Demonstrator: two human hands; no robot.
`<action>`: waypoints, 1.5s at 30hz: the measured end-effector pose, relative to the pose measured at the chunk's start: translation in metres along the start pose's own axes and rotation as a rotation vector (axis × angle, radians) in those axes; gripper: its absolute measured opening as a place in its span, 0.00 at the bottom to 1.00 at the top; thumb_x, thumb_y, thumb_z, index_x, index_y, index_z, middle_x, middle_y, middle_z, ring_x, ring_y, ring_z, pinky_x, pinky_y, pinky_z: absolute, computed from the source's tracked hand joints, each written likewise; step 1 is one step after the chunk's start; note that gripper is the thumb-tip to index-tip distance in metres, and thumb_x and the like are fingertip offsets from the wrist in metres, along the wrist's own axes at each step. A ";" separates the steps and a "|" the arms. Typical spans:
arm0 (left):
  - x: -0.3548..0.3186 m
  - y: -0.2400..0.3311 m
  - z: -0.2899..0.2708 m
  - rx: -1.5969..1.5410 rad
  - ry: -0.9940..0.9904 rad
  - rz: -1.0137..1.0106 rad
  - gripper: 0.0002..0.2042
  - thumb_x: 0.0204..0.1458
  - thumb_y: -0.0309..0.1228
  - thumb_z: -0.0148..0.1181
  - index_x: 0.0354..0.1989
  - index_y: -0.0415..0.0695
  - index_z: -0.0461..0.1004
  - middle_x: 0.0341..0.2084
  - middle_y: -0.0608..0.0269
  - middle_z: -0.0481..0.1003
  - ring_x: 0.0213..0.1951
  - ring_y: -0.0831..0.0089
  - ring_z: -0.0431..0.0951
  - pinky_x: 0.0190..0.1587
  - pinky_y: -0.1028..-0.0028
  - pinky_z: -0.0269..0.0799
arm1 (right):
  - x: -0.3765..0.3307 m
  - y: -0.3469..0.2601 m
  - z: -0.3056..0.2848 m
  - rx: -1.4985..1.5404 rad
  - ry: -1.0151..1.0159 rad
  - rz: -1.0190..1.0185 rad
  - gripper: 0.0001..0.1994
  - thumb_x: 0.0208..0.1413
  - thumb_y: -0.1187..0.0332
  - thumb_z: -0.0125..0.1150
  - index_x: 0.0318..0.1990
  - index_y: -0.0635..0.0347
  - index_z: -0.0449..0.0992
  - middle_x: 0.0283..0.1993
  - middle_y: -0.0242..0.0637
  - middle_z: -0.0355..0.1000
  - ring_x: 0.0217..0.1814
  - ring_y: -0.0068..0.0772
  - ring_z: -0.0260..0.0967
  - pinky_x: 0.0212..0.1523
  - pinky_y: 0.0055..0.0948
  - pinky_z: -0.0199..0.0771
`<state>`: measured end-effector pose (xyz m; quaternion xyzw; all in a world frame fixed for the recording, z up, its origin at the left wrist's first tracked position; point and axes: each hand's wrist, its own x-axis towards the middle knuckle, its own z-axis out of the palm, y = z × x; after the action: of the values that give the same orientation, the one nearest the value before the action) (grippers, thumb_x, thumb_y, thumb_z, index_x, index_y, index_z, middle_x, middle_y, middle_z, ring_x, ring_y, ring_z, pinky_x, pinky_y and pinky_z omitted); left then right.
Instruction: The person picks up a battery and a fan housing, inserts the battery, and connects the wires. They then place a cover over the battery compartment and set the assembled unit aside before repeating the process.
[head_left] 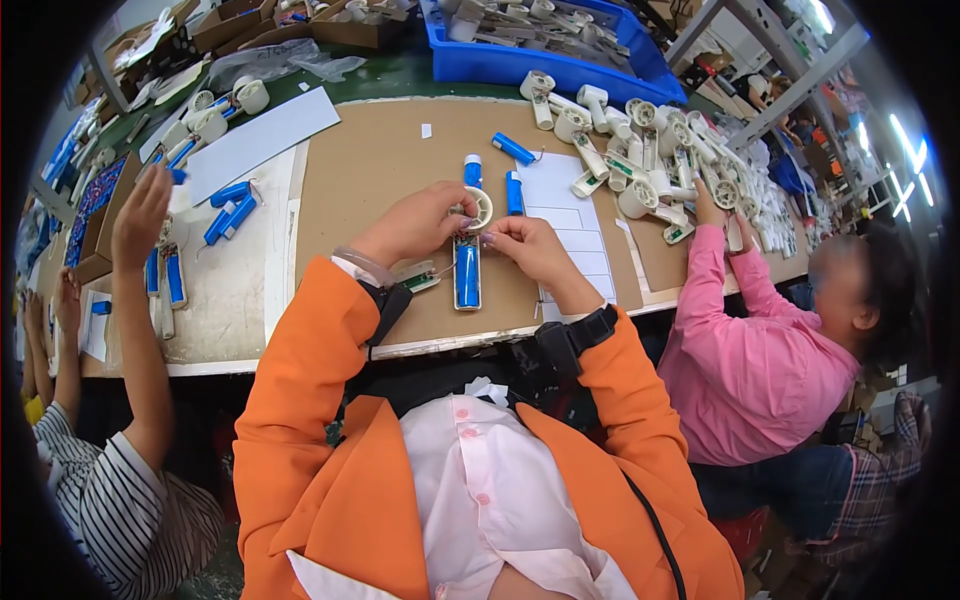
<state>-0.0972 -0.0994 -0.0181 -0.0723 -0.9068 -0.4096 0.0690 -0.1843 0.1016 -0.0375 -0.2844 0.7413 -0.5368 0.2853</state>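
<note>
In front of me on the brown board lies an open white plastic housing point(480, 205) with a round ring end and a straight handle, much like a small handheld fan shell. A blue cylindrical battery point(467, 278) sits in its handle. My left hand point(420, 222) is closed at the ring end, thumb and fingers pinching by its rim. My right hand point(537, 255) is closed too, its fingertips beside the joint between ring and handle. Whatever those fingertips pinch, perhaps a thin wire, is too small to make out. Beside my left wrist rests a white part with a green circuit board point(418, 277).
Loose blue batteries point(513, 149) lie beyond my hands. A heap of white housings point(640, 150) covers the right side, below a blue bin point(560, 66). White card point(262, 145) lies left. A person in pink point(740, 350) works at right, another in stripes point(130, 500) at left.
</note>
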 end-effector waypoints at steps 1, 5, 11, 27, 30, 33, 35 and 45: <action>0.000 0.000 0.000 -0.001 0.000 -0.005 0.05 0.56 0.27 0.57 0.40 0.44 0.73 0.44 0.56 0.73 0.46 0.59 0.73 0.50 0.67 0.69 | 0.001 0.004 0.001 0.012 0.003 -0.021 0.07 0.59 0.69 0.61 0.33 0.63 0.78 0.30 0.27 0.75 0.33 0.16 0.69 0.33 0.21 0.71; 0.000 -0.001 0.001 -0.012 0.013 0.010 0.05 0.57 0.27 0.56 0.40 0.44 0.73 0.43 0.56 0.73 0.45 0.60 0.74 0.50 0.67 0.69 | 0.004 0.015 0.003 -0.054 0.020 -0.131 0.07 0.60 0.68 0.60 0.36 0.63 0.77 0.31 0.28 0.75 0.32 0.16 0.70 0.33 0.21 0.70; -0.001 -0.005 0.003 -0.049 0.032 0.009 0.06 0.54 0.27 0.58 0.39 0.45 0.73 0.42 0.55 0.73 0.45 0.57 0.74 0.49 0.65 0.69 | -0.009 0.000 0.005 -0.198 0.009 -0.172 0.06 0.61 0.70 0.59 0.40 0.63 0.76 0.36 0.27 0.73 0.36 0.14 0.67 0.37 0.18 0.68; -0.001 -0.005 0.004 -0.016 0.028 0.004 0.05 0.55 0.28 0.58 0.39 0.45 0.74 0.43 0.55 0.73 0.46 0.58 0.74 0.50 0.66 0.69 | -0.012 0.014 0.025 -0.557 0.267 -0.548 0.05 0.56 0.73 0.59 0.36 0.60 0.69 0.35 0.42 0.69 0.40 0.47 0.67 0.40 0.38 0.67; -0.001 -0.006 0.005 -0.027 0.060 0.031 0.07 0.52 0.27 0.59 0.39 0.45 0.75 0.41 0.54 0.74 0.45 0.56 0.74 0.49 0.65 0.70 | -0.012 0.014 0.026 -0.526 0.272 -0.524 0.05 0.56 0.73 0.59 0.36 0.60 0.69 0.35 0.43 0.69 0.39 0.48 0.67 0.40 0.39 0.67; -0.001 -0.005 0.005 -0.020 0.050 0.038 0.06 0.52 0.27 0.59 0.39 0.45 0.75 0.41 0.54 0.74 0.45 0.56 0.74 0.49 0.65 0.70 | -0.013 0.014 0.024 -0.489 0.252 -0.493 0.05 0.56 0.73 0.59 0.36 0.61 0.69 0.35 0.43 0.69 0.39 0.48 0.67 0.39 0.39 0.67; -0.001 -0.005 0.005 -0.025 0.052 0.037 0.06 0.52 0.27 0.59 0.39 0.45 0.75 0.41 0.54 0.74 0.45 0.56 0.74 0.49 0.65 0.70 | -0.014 0.013 0.024 -0.470 0.242 -0.476 0.05 0.56 0.73 0.59 0.36 0.61 0.69 0.35 0.43 0.69 0.39 0.48 0.67 0.39 0.40 0.67; -0.002 -0.005 0.005 -0.012 0.064 0.028 0.07 0.52 0.28 0.59 0.39 0.45 0.75 0.41 0.54 0.74 0.45 0.56 0.75 0.49 0.64 0.71 | -0.016 0.008 0.031 -0.652 0.341 -0.557 0.05 0.54 0.73 0.60 0.35 0.60 0.69 0.33 0.41 0.70 0.37 0.47 0.69 0.36 0.41 0.70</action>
<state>-0.0962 -0.0986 -0.0256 -0.0722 -0.9005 -0.4163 0.1030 -0.1518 0.0962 -0.0510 -0.4554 0.8031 -0.3710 -0.1001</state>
